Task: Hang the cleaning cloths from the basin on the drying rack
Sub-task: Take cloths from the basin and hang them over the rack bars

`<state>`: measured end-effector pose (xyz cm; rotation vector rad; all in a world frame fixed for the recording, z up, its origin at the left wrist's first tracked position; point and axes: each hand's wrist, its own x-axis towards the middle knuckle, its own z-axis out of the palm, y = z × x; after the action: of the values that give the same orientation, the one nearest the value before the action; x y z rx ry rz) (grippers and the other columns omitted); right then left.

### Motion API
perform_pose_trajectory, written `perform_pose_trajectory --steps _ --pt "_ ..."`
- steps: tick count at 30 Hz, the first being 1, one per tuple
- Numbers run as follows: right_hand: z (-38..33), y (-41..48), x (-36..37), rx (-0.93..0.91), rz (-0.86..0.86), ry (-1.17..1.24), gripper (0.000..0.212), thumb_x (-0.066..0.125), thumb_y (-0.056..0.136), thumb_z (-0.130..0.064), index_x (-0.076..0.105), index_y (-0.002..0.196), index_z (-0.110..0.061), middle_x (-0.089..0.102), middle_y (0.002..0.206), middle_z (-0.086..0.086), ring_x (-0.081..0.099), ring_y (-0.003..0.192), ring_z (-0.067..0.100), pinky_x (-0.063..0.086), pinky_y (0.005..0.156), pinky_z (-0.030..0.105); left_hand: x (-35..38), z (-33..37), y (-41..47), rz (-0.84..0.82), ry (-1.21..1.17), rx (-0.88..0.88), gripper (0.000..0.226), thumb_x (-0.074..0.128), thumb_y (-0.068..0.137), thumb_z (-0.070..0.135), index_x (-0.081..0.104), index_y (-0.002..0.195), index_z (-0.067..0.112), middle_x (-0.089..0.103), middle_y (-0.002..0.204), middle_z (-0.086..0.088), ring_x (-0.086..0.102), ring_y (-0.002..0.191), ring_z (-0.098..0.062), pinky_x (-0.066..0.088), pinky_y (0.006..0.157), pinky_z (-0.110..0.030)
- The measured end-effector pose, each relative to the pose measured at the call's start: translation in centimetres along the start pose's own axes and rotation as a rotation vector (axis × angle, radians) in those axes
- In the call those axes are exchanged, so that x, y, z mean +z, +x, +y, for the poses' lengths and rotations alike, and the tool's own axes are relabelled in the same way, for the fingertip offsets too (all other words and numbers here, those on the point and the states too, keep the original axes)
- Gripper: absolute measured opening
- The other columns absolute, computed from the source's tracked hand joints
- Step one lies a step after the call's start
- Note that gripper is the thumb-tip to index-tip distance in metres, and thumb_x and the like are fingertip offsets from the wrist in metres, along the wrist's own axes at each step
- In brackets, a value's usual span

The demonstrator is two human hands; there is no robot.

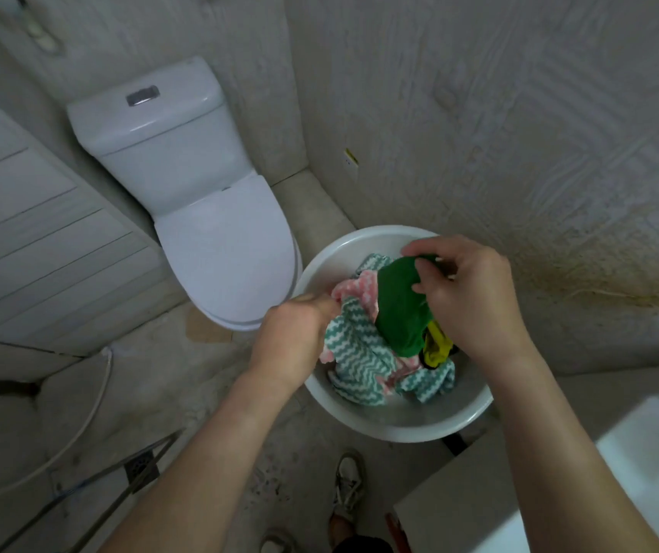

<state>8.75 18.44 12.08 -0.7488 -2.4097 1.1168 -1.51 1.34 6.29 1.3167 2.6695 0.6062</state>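
Note:
A white basin (391, 423) stands on something low beside the toilet and holds several cleaning cloths. A plain green cloth (397, 305) lies on top, and my right hand (467, 297) pinches its upper edge. My left hand (296, 333) grips a teal-and-white zigzag cloth (353, 353) at the basin's left rim. A pink-and-white cloth (353, 287) and a yellow cloth (437, 345) lie under the others. A second teal zigzag piece (427, 383) lies at the bottom of the basin.
A white toilet (208, 201) with its lid down stands left of the basin. Thin metal rods (120, 480) cross the floor at lower left near a floor drain (142, 466). A white surface (559, 492) fills the lower right. My shoe (347, 484) is below the basin.

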Motion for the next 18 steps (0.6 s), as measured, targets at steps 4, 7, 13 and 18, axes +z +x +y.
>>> perform_pose_trajectory --steps 4,7,13,18 --pt "-1.2 0.3 -1.2 -0.146 0.089 -0.063 0.026 0.053 0.091 -0.001 0.072 0.106 -0.012 0.062 0.092 -0.008 0.063 0.085 0.013 0.047 0.076 0.02 -1.1 1.4 0.6 0.039 -0.309 -0.11 0.017 0.059 0.085 0.01 0.073 0.087 0.019 0.072 0.078 -0.003 0.067 0.072 -0.023 0.054 0.074 -0.029" --pt "-2.2 0.3 -1.7 -0.182 0.109 -0.09 0.028 0.052 0.088 0.001 0.072 0.104 -0.011 0.062 0.094 0.001 0.056 0.079 0.008 0.038 0.067 0.011 -2.0 2.3 1.4 0.03 -0.393 -0.162 0.021 0.06 0.087 0.005 0.074 0.095 0.017 0.074 0.091 0.0 0.068 0.083 -0.017 0.052 0.083 -0.028" --pt "-2.2 0.7 -1.6 0.018 -0.312 -0.037 0.048 0.072 0.08 -0.017 0.058 0.125 -0.028 0.043 0.096 -0.002 0.048 0.081 0.002 0.033 0.065 0.003 -3.8 4.6 3.3 0.011 -0.65 -0.217 0.019 0.059 0.089 0.005 0.066 0.084 0.021 0.06 0.067 -0.009 0.054 0.065 -0.011 0.044 0.065 -0.024" --pt "-0.9 0.1 0.6 0.032 -0.371 -0.01 0.032 0.073 0.08 -0.034 0.071 0.102 -0.01 0.069 0.096 0.021 0.063 0.093 0.034 0.048 0.075 0.041 -4.2 5.8 4.1 0.012 -1.061 -0.331 0.018 0.054 0.092 -0.001 0.062 0.088 0.015 0.053 0.077 -0.019 0.051 0.07 -0.023 0.049 0.058 -0.024"
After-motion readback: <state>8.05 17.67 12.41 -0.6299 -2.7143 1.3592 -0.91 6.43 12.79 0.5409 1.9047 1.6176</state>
